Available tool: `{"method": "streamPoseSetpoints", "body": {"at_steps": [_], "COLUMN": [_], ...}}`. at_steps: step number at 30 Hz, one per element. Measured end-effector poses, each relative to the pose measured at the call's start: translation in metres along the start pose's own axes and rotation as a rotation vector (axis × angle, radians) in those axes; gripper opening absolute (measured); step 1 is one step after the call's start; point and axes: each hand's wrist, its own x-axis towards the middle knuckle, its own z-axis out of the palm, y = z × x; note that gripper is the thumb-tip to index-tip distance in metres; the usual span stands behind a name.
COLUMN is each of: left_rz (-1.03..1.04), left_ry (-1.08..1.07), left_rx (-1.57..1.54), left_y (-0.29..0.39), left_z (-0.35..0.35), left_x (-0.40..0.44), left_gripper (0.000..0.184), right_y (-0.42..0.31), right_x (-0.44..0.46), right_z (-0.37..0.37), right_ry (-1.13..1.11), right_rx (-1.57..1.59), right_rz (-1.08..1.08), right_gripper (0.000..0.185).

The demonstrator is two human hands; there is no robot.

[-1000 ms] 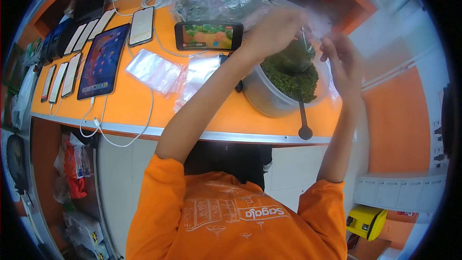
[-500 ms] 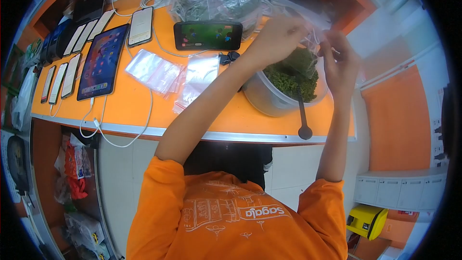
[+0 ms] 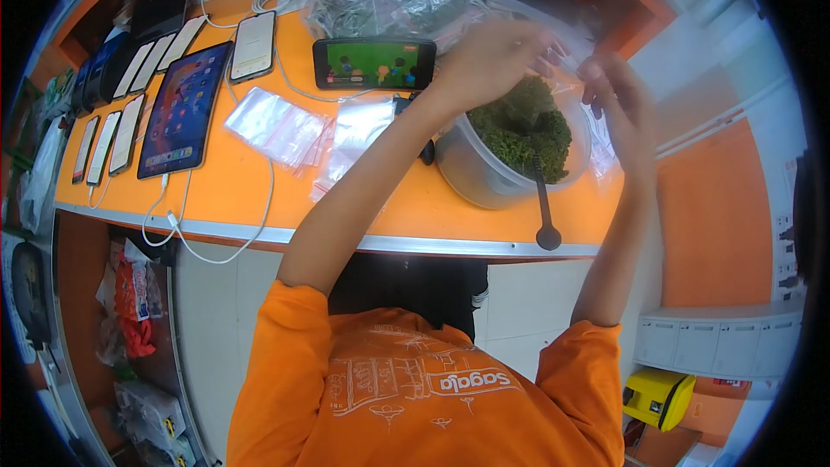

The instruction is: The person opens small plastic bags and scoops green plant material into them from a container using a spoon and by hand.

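Observation:
A translucent tub (image 3: 484, 183) holds green crumbly material (image 3: 527, 134), and a dark spoon (image 3: 545, 216) leans out over its front rim. Above the tub's back, my left hand (image 3: 501, 60) has its fingers bent at a clear plastic bag (image 3: 562, 56), which is hard to make out. My right hand (image 3: 618, 99) is at the bag's right side, thumb and forefinger close together. Flat clear zip bags (image 3: 281, 130) lie left of the tub, with another stack (image 3: 359, 134) beside them.
A large bag of filled packets (image 3: 389, 0) stands at the back. Before it a phone (image 3: 374, 64) is propped sideways. A tablet (image 3: 186, 108), several phones and white cables (image 3: 268, 199) occupy the left side of the orange table (image 3: 432, 223).
Both hands have shifted slightly apart above the tub. The bag with green material that hung between them over the tub no longer shows clearly. The picture on the propped phone differs.

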Motion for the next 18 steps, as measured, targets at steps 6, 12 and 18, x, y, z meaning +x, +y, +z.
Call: {"method": "streamPoseSetpoints", "body": {"at_steps": [6, 12, 18], "left_rz": [0.153, 0.403, 0.410], "left_ry": [0.066, 0.151, 0.199], "left_rx": [0.204, 0.476, 0.457], "left_y": [-0.002, -0.009, -0.009], "left_z": [0.004, 0.009, 0.012], "left_x": [-0.004, -0.004, -0.006], "left_gripper": [0.023, 0.016, 0.014], "right_y": [-0.006, -0.016, -0.025], "right_x": [0.009, 0.014, 0.017], "right_z": [-0.010, -0.015, -0.016], "right_ry": [-0.068, -0.237, -0.294], "right_rx": [-0.081, -0.203, -0.163], "right_rz": [0.140, 0.104, 0.109], "right_gripper": [0.022, 0.014, 0.021]}}
